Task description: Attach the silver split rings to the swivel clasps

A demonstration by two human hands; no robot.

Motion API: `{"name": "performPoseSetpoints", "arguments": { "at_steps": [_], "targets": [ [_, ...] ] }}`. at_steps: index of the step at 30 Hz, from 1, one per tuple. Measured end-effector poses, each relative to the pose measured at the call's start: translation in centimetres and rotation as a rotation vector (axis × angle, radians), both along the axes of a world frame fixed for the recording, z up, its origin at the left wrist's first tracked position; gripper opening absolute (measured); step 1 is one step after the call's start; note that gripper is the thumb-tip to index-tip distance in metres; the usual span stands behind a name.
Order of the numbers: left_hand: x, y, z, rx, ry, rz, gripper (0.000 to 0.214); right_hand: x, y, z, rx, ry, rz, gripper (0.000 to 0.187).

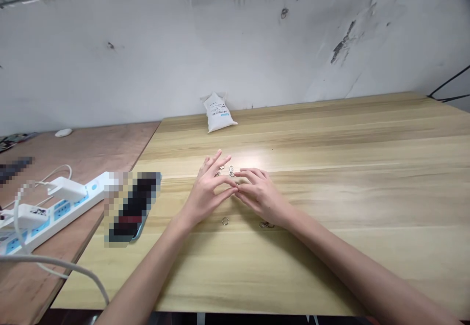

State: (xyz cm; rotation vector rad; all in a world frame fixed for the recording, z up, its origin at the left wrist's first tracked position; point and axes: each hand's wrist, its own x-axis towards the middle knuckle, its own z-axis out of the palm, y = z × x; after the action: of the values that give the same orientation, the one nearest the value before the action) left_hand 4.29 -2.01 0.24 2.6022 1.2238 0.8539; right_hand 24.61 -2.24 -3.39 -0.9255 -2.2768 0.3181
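Observation:
My left hand (209, 193) and my right hand (259, 193) hover over a light wood-grain table (330, 266), their fingertips meeting at the middle. Anything small between those fingertips is hidden. Just beyond them lie two small silver metal clasps (221, 170) (231, 171). A small metal ring (225, 221) rests on the wood below my left wrist. A small tangle of metal rings or clasps (266, 225) sits under the heel of my right hand, apart from the ring.
A white sealed bag (219, 112) leans against the wall at the table's far edge. On a lower plywood table (84, 144) to the left are a white power strip (55, 215) with plugged-in chargers and cables and a small white mouse (63, 132). A pixelated phone (134, 207) lies near the left edge.

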Motion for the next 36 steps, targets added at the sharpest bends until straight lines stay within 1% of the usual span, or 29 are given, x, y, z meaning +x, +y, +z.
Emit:
{"name": "performPoseSetpoints", "arguments": {
  "at_steps": [1,4,5,7,11,14,17,20,22,24,26,30,33,36],
  "targets": [
    [-0.1,0.0,-0.1,-0.029,0.005,0.033,0.013,0.0,0.0,0.0,0.017,-0.016,-0.002,0.02],
    [-0.4,0.2,-0.4,-0.111,0.053,0.097,0.03,0.1,0.1,-0.2,0.072,-0.056,-0.014,0.022],
    [-0.4,0.2,-0.5,-0.129,0.076,0.094,0.03,0.1,0.1,-0.3,0.089,-0.068,-0.019,0.022],
    [-0.5,0.1,-0.6,-0.141,0.11,0.07,0.021,0.1,0.2,-0.4,0.114,-0.088,-0.031,0.022],
    [-0.2,-0.1,-0.3,-0.1,0.114,0.05,0.013,0.2,0.2,-0.3,0.11,-0.108,-0.038,0.025],
    [-0.2,-0.1,-0.2,-0.067,0.111,0.055,0.012,0.3,0.1,0.3,0.051,-0.109,-0.026,0.025],
    [-0.2,0.2,-0.5,-0.004,0.147,0.056,0.012,0.3,0.0,1.0,-0.1,-0.075,-0.007,0.026],
    [-0.1,0.3,-0.8,0.14,0.222,0.045,0.013,0.2,0.0,1.3,-0.269,-0.009,0.001,0.03],
    [0.1,0.2,-0.8,0.245,0.258,0.036,0.015,0.2,0.0,1.4,-0.348,0.033,0.007,0.031],
    [0.3,0.1,-0.7,0.294,0.241,0.032,0.016,0.2,0.1,1.4,-0.405,0.072,0.007,0.031],
    [0.4,-0.1,-0.6,0.275,0.179,0.033,0.014,0.3,0.2,1.4,-0.428,0.096,-0.001,0.029],
    [0.4,-0.2,-0.4,0.221,0.087,0.034,0.012,0.5,0.4,1.5,-0.4,0.08,-0.02,0.028],
    [0.3,-0.1,-0.4,0.216,0.064,0.018,0.011,0.6,0.6,1.4,-0.396,0.071,-0.026,0.026],
    [0.2,0.1,-0.7,0.209,0.089,0.007,0.011,0.5,0.7,1.4,-0.373,0.059,-0.05,0.027]
  ]
}}
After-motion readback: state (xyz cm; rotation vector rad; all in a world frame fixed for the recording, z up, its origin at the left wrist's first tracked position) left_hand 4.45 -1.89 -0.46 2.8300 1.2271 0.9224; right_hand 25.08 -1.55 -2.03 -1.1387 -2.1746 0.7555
